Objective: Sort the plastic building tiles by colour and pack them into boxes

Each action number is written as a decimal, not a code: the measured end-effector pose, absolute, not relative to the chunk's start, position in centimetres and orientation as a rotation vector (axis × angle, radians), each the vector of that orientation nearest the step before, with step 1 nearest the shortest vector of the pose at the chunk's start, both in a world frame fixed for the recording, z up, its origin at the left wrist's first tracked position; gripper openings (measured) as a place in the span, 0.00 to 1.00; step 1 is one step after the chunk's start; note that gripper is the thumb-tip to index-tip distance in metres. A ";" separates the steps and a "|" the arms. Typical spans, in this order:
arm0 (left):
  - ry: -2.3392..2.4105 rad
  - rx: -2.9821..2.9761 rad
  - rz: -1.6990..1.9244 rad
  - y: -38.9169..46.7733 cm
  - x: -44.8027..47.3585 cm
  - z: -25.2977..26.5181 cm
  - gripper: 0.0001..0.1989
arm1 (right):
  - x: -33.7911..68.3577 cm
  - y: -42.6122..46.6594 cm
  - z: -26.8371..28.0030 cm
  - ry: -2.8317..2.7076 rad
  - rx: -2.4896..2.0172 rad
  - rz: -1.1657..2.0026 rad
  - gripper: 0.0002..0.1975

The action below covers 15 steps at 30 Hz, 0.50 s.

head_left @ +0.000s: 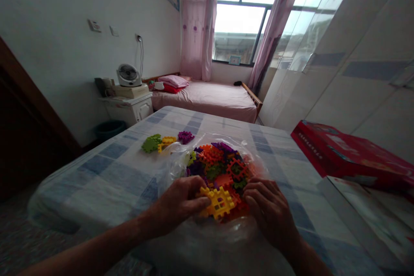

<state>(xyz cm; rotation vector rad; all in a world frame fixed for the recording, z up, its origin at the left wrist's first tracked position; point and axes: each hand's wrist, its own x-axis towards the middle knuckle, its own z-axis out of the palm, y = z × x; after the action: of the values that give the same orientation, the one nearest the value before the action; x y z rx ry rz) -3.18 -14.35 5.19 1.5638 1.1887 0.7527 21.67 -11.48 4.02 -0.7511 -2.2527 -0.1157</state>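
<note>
My left hand pinches a yellow building block with toothed edges and a small window grid in its middle. It is held just over the near side of a clear plastic bag lying open on the bed. Inside the bag is a heap of toothed plastic pieces in orange, purple, green and yellow. My right hand rests at the bag's right side, fingers bent against its edge and the pieces; their tips are partly hidden, so what they grip does not show.
Beyond the bag's left side lie green pieces, a yellow piece and a purple piece. A red box and a white box stand at the right. Farther off are a pink bed and a fan on a cabinet.
</note>
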 end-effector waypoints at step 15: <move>1.239 1.606 0.924 -12.4 -1.9 4.4 0.11 | 20.9 -11.4 2.7 -2.254 -0.763 -0.201 0.09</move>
<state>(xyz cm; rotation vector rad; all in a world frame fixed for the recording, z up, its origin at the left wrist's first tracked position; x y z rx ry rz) -1.94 -12.42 4.37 1.6057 1.2391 0.9237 20.87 -11.41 2.69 -0.7631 -2.2542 -0.2006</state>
